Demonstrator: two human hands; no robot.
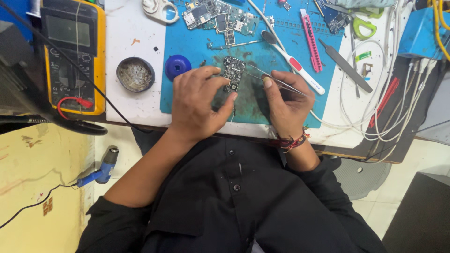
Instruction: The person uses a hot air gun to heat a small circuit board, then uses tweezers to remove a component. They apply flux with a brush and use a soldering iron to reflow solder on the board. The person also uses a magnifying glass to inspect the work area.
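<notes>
A small dark circuit board lies on the blue work mat. My left hand pinches the board's near edge between thumb and fingertips. My right hand grips thin metal tweezers whose tips reach toward the board's right side. A red thread band circles my right wrist.
More circuit boards lie at the mat's far side. A white and red toothbrush, pink comb tool and dark file lie right. A blue cap, round tin and yellow multimeter sit left. White cables trail right.
</notes>
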